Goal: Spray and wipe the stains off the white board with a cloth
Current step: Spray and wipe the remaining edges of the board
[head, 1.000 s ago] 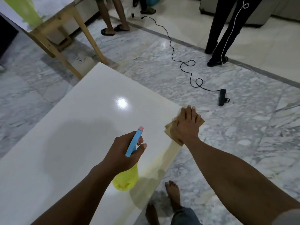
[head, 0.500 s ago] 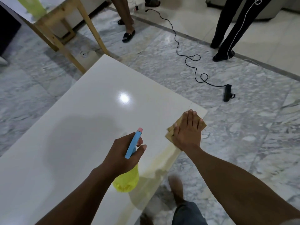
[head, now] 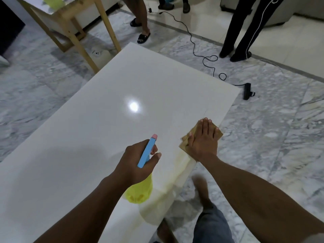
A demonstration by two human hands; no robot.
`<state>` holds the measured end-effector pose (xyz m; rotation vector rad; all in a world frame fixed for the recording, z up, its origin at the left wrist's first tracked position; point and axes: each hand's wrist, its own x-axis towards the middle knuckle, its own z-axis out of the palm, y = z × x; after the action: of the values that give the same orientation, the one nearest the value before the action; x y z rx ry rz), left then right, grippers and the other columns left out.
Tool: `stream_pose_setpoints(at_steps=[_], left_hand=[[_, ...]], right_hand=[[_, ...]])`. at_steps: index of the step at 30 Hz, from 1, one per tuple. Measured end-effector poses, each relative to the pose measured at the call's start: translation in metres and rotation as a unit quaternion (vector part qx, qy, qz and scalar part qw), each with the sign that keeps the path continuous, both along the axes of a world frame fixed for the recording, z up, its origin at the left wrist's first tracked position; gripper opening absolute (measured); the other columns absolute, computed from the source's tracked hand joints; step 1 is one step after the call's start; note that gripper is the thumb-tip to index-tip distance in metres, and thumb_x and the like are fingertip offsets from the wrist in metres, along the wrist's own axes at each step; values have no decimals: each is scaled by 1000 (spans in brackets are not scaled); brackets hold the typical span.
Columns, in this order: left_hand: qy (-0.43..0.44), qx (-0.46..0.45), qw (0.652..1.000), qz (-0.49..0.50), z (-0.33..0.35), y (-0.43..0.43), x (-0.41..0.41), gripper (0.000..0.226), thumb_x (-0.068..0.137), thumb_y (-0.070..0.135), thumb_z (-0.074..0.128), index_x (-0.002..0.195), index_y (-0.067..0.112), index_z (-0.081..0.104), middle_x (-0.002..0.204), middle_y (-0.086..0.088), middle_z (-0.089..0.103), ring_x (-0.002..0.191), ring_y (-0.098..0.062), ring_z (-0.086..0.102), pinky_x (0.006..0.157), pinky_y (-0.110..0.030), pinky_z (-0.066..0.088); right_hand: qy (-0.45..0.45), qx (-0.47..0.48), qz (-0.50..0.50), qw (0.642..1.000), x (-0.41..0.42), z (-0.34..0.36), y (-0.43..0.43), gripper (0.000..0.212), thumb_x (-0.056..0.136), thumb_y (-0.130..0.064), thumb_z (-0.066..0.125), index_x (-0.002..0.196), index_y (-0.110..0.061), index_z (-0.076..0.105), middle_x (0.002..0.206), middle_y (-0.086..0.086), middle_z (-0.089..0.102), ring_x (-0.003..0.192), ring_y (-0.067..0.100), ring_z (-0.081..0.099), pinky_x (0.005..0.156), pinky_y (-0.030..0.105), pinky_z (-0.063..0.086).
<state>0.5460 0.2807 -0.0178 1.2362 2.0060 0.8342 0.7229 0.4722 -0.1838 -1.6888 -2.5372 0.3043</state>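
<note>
A large glossy white board (head: 98, 130) lies flat in front of me and fills the middle of the view. My left hand (head: 138, 162) grips a spray bottle (head: 146, 153) with a blue trigger head, a pink nozzle and a yellow body, held over the board's near right part. My right hand (head: 203, 139) lies flat on a tan cloth (head: 184, 142) and presses it against the board's right edge. No stain stands out on the board; a lamp glare shines near its middle.
A wooden table (head: 73, 20) stands at the far left. Two people's legs (head: 242, 30) stand beyond the board. A black cable with a power strip (head: 246, 91) runs across the marble floor on the right. My bare feet show below the board's edge.
The view has shifted, so more of the board's far right corner shows. My right hand with the cloth has slid along the board's right edge. A person's sandalled foot stepped closer at the back.
</note>
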Motion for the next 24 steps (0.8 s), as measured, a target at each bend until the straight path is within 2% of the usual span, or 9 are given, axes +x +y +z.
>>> stream_pose_setpoints(at_steps=[10,16,24], left_hand=[[-25,-36,999,21,0,-129,-28,18,89,48,69,90,31,64,89,1,71,76,-33,70,74,-55,65],[-21,-30,999,33,-1,-166,-25,18,90,49,69,90,31,63,88,0,71,73,-32,72,73,-56,63],[-15,-37,997,65,2,-223,-2,21,90,50,68,93,30,64,89,2,71,73,-31,72,73,-55,64]], right_hand=[[0,12,4,1000,-16,-4,-127,75,96,-47,23,153,2,24,161,21,25,151,37,17,120,60,14],[-14,6,-8,1000,-22,-8,-163,74,96,-45,31,154,0,22,162,20,22,152,35,13,121,59,11],[1,-10,21,1000,-24,-6,-229,76,95,-46,29,155,0,21,164,19,18,153,34,8,123,56,2]])
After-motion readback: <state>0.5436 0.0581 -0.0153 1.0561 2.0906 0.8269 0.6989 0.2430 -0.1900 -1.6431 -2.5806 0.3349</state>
